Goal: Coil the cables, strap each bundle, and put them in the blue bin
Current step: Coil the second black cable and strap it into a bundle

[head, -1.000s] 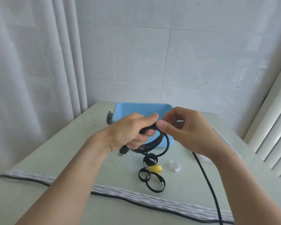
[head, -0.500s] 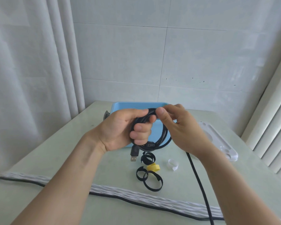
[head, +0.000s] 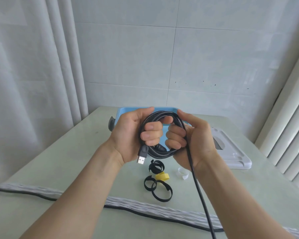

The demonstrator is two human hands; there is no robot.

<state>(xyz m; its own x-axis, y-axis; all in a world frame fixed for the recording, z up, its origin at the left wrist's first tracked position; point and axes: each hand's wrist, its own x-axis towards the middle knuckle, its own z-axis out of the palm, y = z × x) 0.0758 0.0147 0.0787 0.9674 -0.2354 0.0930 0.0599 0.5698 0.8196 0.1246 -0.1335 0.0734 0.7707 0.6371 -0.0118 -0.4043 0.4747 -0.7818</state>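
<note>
A pale green surface (head: 76, 152) stands against a white tiled wall, with a curtain on the left and blinds on the right. At its far edge sits the blue bin (head: 123, 112), mostly hidden behind the hands.

The coiling step is in hand. The left hand (head: 133, 133) grips the left side of the black cable coil (head: 158, 152), fingers curled through its centre, and the right hand (head: 192, 137) grips the right side the same way. The coil is held upright above the surface, just in front of the bin. It looks like several tight loops of round black cord, with a USB plug (head: 142, 156) hanging from the lower left. A long tail (head: 199, 192) runs from the right hand towards the near edge and out of view, so more winding seems to be needed.

The next move likely calls for drawing that tail up into further loops while one hand keeps the turns from springing apart. The straps lie ready below: black loops (head: 160, 189), a yellow one (head: 162, 176) and a white one (head: 183, 173). A white tray (head: 238, 157) lies at the right.
</note>
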